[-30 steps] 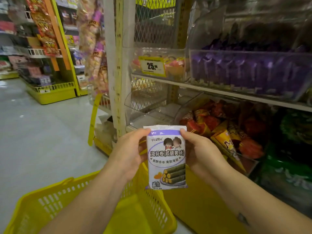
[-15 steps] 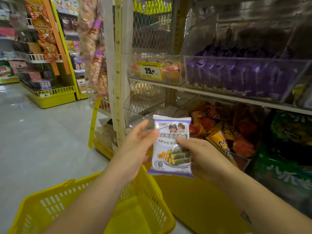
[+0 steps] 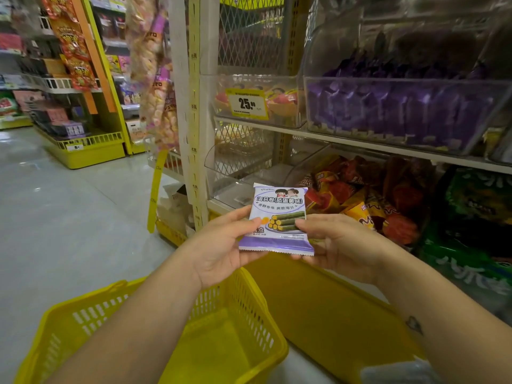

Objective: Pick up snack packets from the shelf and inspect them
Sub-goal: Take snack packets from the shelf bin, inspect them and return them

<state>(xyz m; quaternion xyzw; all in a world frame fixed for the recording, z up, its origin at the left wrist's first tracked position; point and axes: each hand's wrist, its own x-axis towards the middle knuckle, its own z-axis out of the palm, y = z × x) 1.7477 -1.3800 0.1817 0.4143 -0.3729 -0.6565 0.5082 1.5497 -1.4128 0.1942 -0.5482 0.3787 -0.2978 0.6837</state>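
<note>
Fingers [image 3: 307,223] of both hands pinch the purple-and-white seaweed roll snack packet [image 3: 279,212] by its lower part. The left hand [image 3: 221,245] lays its thumb over the lower left of the print, and the right hand [image 3: 340,245] lays its thumb over the lower right. The packet sits at centre frame, printed face toward the camera, in front of the lower shelf [image 3: 360,144] and above the yellow shopping basket [image 3: 257,309].

Both grips are low on slick film, so I judge that one loosened thumb could let the packet tip and fall into the basket or onto the floor.

The fingers behind the packet are hidden, as is its back panel. The small print by its bottom seam is too fine to read. The purple packets [image 3: 401,112] in the clear bin at upper right are blurred.
</note>
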